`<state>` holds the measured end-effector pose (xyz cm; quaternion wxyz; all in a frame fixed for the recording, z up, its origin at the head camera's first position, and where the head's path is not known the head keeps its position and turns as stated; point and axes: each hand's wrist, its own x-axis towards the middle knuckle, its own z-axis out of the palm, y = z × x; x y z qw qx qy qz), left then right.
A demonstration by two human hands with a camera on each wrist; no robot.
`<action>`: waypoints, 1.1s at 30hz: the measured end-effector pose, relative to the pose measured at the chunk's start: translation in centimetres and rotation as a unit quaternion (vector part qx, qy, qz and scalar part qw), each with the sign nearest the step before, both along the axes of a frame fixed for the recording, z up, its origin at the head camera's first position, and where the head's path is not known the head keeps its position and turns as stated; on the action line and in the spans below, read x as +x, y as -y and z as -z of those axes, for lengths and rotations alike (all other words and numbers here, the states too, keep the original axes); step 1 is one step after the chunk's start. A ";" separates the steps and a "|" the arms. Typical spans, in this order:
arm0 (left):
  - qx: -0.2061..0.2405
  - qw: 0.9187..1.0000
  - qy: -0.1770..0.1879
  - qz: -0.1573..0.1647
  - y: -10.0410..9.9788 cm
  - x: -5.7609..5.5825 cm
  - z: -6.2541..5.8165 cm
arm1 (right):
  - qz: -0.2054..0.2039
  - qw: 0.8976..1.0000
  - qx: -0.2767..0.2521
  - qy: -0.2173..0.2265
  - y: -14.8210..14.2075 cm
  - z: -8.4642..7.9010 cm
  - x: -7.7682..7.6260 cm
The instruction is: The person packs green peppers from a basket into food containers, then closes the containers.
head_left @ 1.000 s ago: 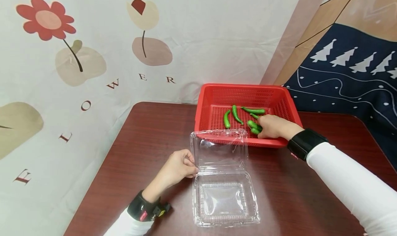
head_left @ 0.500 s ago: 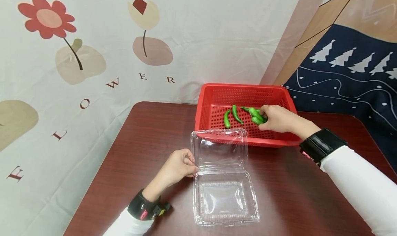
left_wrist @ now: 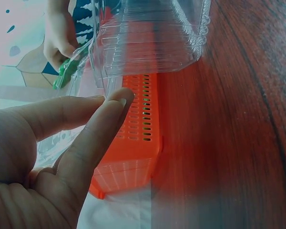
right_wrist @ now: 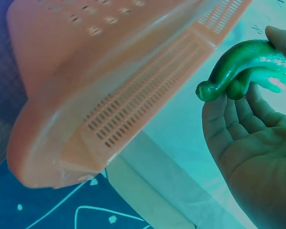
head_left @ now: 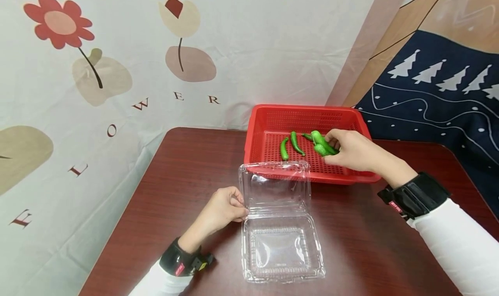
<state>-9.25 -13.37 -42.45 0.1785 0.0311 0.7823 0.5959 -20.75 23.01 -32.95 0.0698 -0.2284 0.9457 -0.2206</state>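
Note:
In the head view my right hand (head_left: 352, 151) grips a bunch of green chili peppers (head_left: 320, 143) over the right part of the red basket (head_left: 312, 175). Curved pepper ends (right_wrist: 214, 88) stick out between thumb and fingers in the right wrist view. My left hand (head_left: 224, 206) pinches the left edge of a clear plastic clamshell box (head_left: 280, 270) near its hinge. Thumb and a finger (left_wrist: 97, 129) meet on that edge in the left wrist view. The box stands with its lid (head_left: 274, 192) raised towards the basket, its tray bare.
Two more green chili peppers (head_left: 284, 149) lie on the basket floor, and a third (head_left: 307, 136) shows partly behind the held ones. The raised lid overlaps the basket's front rim. The dark red table (head_left: 187, 166) meets a printed cloth (head_left: 234, 36) at the back.
My right hand has lifted peppers from the basket floor and drawn back slightly to the right with them. My left hand and the clamshell box have stayed in place.

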 end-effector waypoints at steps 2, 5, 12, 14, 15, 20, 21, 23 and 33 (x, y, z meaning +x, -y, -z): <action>0.001 1.000 0.002 -0.002 0.0 0.0 -0.1 | 0.001 1.000 -0.007 -0.001 0.1 -0.1 0.3; 0.003 1.000 0.002 -0.003 0.0 0.1 -0.2 | 0.003 1.000 -0.018 -0.002 0.4 -0.2 1.0; 0.000 1.000 -0.004 -0.006 0.0 0.1 0.0 | -0.017 0.998 -0.048 -0.026 1.6 0.0 3.1; -0.002 1.000 -0.005 -0.005 0.0 0.1 0.1 | -0.024 0.998 -0.054 -0.036 2.0 0.2 3.7; -0.002 1.000 -0.004 -0.005 0.0 0.0 0.2 | -0.025 0.997 -0.056 -0.038 2.1 0.2 4.0; -0.003 1.000 0.000 -0.005 0.1 0.0 0.3 | -0.046 0.994 -0.074 -0.059 3.0 0.9 5.9; -0.004 1.000 0.001 -0.006 0.1 0.0 0.2 | -0.053 0.994 -0.077 -0.063 3.2 1.0 6.3; -0.003 1.000 0.001 -0.006 0.1 0.0 0.1 | -0.065 0.992 -0.083 -0.064 3.7 1.5 7.2; 0.001 1.000 -0.001 -0.015 -0.1 0.1 -0.3 | -0.135 0.986 -0.067 -0.067 7.2 4.5 11.0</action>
